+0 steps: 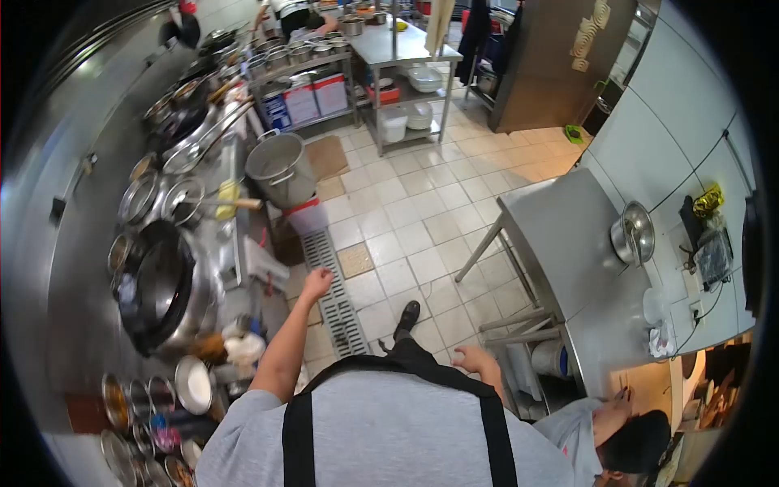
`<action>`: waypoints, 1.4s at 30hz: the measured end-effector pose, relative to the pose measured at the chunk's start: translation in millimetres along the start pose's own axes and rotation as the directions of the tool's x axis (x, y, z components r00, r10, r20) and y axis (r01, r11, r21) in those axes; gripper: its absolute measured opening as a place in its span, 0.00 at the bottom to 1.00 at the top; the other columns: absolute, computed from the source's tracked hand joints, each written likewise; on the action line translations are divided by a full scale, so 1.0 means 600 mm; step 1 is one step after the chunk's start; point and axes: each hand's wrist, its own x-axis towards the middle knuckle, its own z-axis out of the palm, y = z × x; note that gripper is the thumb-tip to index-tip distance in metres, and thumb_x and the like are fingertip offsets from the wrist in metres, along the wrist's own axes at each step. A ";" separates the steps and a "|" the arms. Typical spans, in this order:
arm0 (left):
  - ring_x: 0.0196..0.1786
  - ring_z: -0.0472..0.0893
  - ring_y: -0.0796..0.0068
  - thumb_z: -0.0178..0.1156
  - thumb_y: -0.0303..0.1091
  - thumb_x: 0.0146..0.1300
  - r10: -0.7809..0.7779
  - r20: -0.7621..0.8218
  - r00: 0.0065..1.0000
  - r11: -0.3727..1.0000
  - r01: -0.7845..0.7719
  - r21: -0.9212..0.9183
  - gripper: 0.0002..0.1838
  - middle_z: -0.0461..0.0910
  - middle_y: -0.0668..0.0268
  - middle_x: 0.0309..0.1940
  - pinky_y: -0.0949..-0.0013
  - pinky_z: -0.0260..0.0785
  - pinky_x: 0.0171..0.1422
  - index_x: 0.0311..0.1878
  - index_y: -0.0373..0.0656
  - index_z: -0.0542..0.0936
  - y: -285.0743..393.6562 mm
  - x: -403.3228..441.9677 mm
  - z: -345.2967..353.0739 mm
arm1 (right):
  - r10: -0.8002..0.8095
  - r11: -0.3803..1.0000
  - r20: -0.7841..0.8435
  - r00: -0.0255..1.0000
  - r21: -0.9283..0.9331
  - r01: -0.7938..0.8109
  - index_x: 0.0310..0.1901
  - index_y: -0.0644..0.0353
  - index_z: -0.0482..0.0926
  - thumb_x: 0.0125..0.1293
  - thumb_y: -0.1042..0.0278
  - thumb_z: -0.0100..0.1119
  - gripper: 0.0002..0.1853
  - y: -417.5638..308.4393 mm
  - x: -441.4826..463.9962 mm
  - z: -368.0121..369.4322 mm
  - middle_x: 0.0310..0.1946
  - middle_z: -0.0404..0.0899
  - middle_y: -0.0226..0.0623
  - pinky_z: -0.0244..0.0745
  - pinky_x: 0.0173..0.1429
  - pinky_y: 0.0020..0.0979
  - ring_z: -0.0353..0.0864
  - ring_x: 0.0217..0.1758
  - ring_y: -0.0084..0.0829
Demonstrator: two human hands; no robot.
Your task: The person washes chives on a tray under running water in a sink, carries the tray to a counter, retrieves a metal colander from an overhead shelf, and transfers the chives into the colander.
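Note:
My left hand hangs in the air over the floor drain grate, its fingers curled in with nothing seen in them. Close to its left stands the steel stove counter, where a large black wok sits. My right hand is held low beside my body, fingers loosely bent and apart, without any visible object. To its right is the steel worktable, which it does not touch. A black shoe shows on the tiles ahead of me.
A big metal pot stands by the stove. Steel bowls and seasoning containers crowd the left side. On the right table sits a metal bowl. Another person leans at the lower right; one more works at the back near a shelved table.

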 end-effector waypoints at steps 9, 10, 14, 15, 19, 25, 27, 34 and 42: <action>0.44 0.79 0.58 0.59 0.47 0.55 -0.176 0.537 0.825 0.919 -0.059 0.390 0.24 0.80 0.52 0.40 0.62 0.70 0.49 0.49 0.40 0.77 0.114 0.263 0.221 | -0.284 0.956 -0.085 0.955 -0.106 0.274 0.56 0.57 0.72 0.54 0.53 0.61 0.29 -0.005 0.388 -0.389 0.47 0.77 0.48 0.70 0.54 0.44 0.75 0.50 0.49; 0.43 0.79 0.58 0.60 0.46 0.54 -0.220 0.587 0.779 0.912 -0.050 0.408 0.24 0.80 0.52 0.39 0.63 0.70 0.48 0.49 0.39 0.77 0.114 0.277 0.218 | -0.231 0.958 -0.056 0.971 -0.187 0.217 0.52 0.57 0.74 0.53 0.53 0.62 0.26 -0.041 0.412 -0.467 0.42 0.79 0.48 0.72 0.50 0.45 0.77 0.48 0.49; 0.38 0.80 0.62 0.64 0.40 0.51 -0.385 0.610 0.693 0.908 0.168 0.383 0.23 0.81 0.53 0.36 0.65 0.71 0.43 0.49 0.38 0.77 0.149 0.412 0.200 | -0.309 0.939 -0.118 0.944 -0.193 0.283 0.51 0.58 0.74 0.54 0.56 0.62 0.24 -0.124 0.486 -0.731 0.45 0.77 0.48 0.72 0.50 0.45 0.76 0.49 0.48; 0.37 0.80 0.62 0.65 0.38 0.50 -0.411 0.599 0.687 0.906 0.232 0.354 0.23 0.81 0.54 0.35 0.66 0.71 0.42 0.49 0.37 0.77 0.167 0.459 0.197 | -0.432 0.896 -0.183 0.883 -0.195 0.398 0.51 0.58 0.74 0.55 0.57 0.62 0.24 -0.127 0.512 -0.783 0.46 0.76 0.47 0.72 0.51 0.44 0.75 0.50 0.48; 0.33 0.80 0.66 0.69 0.32 0.46 -0.430 0.608 0.668 0.891 0.421 0.167 0.25 0.81 0.55 0.32 0.69 0.72 0.37 0.49 0.36 0.77 0.251 0.678 0.198 | -0.528 0.849 -0.280 0.802 -0.164 0.502 0.53 0.58 0.73 0.56 0.59 0.61 0.24 -0.087 0.703 -0.912 0.46 0.76 0.47 0.70 0.53 0.43 0.74 0.52 0.47; 0.32 0.82 0.64 0.74 0.34 0.41 -0.436 0.458 0.775 0.897 0.333 0.291 0.24 0.82 0.57 0.28 0.69 0.75 0.36 0.42 0.34 0.80 0.498 1.035 0.296 | -0.059 0.998 -0.149 0.987 -0.027 0.055 0.57 0.56 0.71 0.54 0.52 0.61 0.29 0.099 0.842 -1.029 0.51 0.74 0.53 0.68 0.58 0.44 0.72 0.55 0.51; 0.34 0.82 0.62 0.73 0.40 0.40 -0.330 0.538 0.776 0.799 -0.073 0.596 0.23 0.82 0.55 0.29 0.68 0.75 0.40 0.37 0.35 0.81 0.545 1.163 0.360 | -0.028 0.995 -0.246 0.969 0.086 0.050 0.55 0.59 0.73 0.53 0.52 0.62 0.29 0.181 0.861 -1.032 0.48 0.76 0.50 0.68 0.58 0.41 0.74 0.54 0.47; 0.42 0.81 0.59 0.66 0.48 0.42 -0.032 0.381 0.924 0.850 -0.175 0.496 0.23 0.82 0.54 0.38 0.63 0.73 0.51 0.36 0.39 0.83 0.670 1.515 0.590 | 0.415 0.873 -0.063 0.907 0.309 -0.378 0.54 0.57 0.75 0.55 0.53 0.60 0.26 0.422 0.910 -1.062 0.51 0.75 0.49 0.68 0.59 0.41 0.73 0.55 0.48; 0.46 0.79 0.55 0.65 0.48 0.47 0.030 0.585 0.810 0.887 -0.292 0.359 0.26 0.80 0.53 0.42 0.62 0.71 0.52 0.47 0.41 0.80 0.873 1.770 0.736 | 0.244 0.968 -0.094 0.965 0.090 -0.236 0.55 0.54 0.74 0.55 0.49 0.61 0.28 0.608 1.155 -1.526 0.51 0.75 0.47 0.68 0.59 0.40 0.73 0.55 0.46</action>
